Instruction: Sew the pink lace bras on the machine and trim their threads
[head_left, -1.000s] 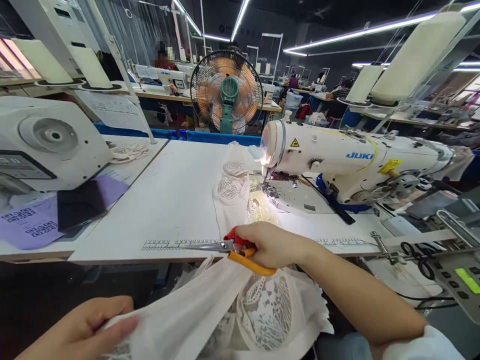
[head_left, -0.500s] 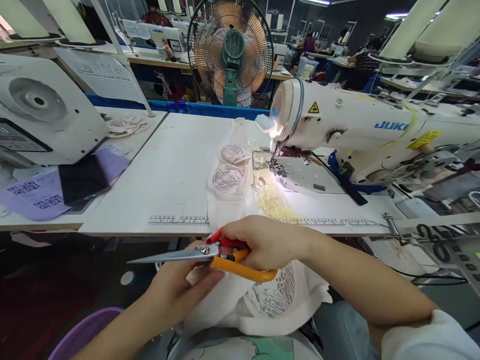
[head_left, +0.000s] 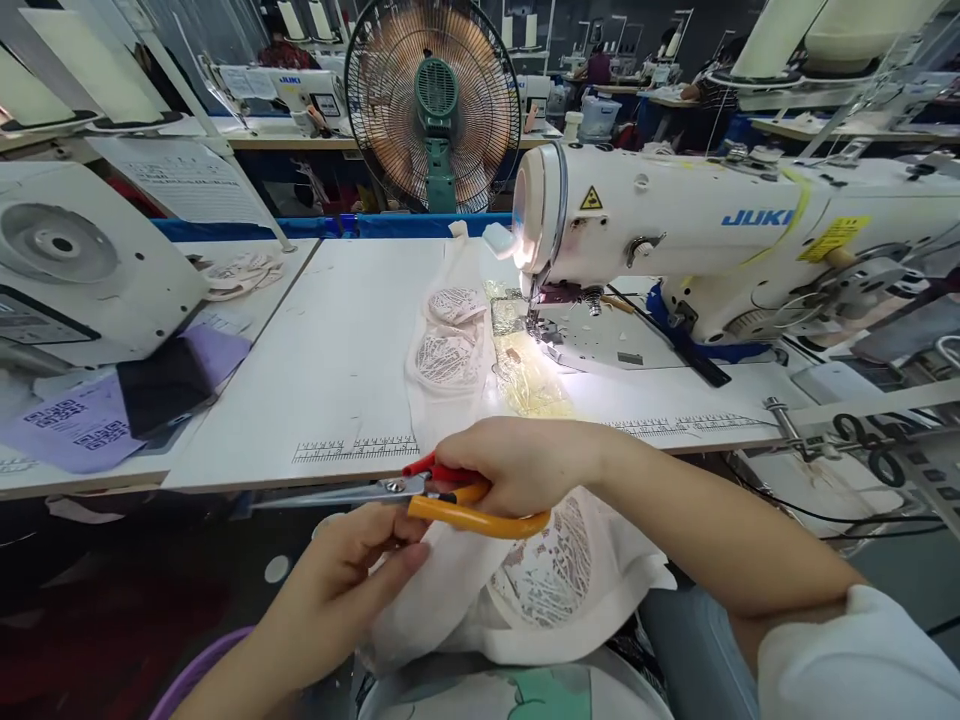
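Note:
My right hand is closed around the orange and red handles of a pair of scissors. Their long metal blades point left, just above my left hand, and look closed or nearly so. With thumb and fingers pinched, my left hand grips the edge of a pale lace bra. That bra lies across my lap, its patterned cup facing up below my right wrist. Another pale lace bra is stretched over the white table, left of the sewing machine.
Beside the needle area, a clear bag of yellowish material lies on the table. A second machine and a purple paper are at left. A large fan stands behind. Below left shows a purple rim.
The camera view has shifted slightly. My left hand has come out from behind the scissor blades and now sits just below them, while both hands keep their holds.

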